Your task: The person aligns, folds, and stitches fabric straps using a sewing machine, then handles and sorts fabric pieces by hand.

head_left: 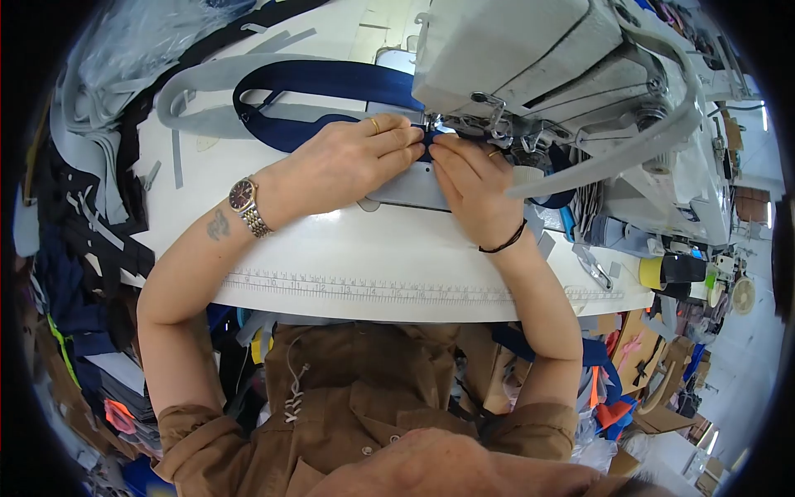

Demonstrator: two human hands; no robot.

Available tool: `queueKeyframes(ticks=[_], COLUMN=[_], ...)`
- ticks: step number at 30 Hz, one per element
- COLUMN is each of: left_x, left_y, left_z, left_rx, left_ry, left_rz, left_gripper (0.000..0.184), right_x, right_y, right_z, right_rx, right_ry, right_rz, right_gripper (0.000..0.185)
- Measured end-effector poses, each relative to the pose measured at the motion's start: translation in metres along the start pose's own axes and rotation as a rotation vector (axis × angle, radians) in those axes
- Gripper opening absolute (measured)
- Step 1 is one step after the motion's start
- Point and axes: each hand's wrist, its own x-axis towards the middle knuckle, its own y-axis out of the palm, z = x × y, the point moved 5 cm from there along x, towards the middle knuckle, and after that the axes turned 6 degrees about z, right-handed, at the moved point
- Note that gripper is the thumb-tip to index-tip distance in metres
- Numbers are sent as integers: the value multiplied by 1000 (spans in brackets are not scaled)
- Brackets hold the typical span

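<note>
A navy blue fabric band [331,76] curves in a loop on the white table, its near end running under the needle area of a sewing machine [530,58]. My left hand [352,157] lies on the band just left of the needle, fingers together and pressing the fabric. Close to the needle's right side, my right hand [474,178] has its fingertips pinched on the same navy fabric. The two hands nearly meet at the metal plate [410,189]. Part of the fabric is hidden under the fingers.
Light grey strips [203,79] lie behind the band. A printed ruler [373,290] runs along the table's front edge [373,313]. Metal snips [593,267] rest at the right. Black and grey material [99,166] is piled at the left, with plastic wrap [157,37] behind.
</note>
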Motion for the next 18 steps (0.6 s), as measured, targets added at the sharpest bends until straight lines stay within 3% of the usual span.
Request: queueKeyframes(ticks=[18], left_x=[6], left_y=[-2], left_z=[3], left_rx=[26], left_ry=[-49], left_rz=[-31], left_gripper=[31], right_x=[5], right_y=[1], right_z=[-8], right_rx=[-44], right_ry=[16], right_rz=[74], right_gripper=[15])
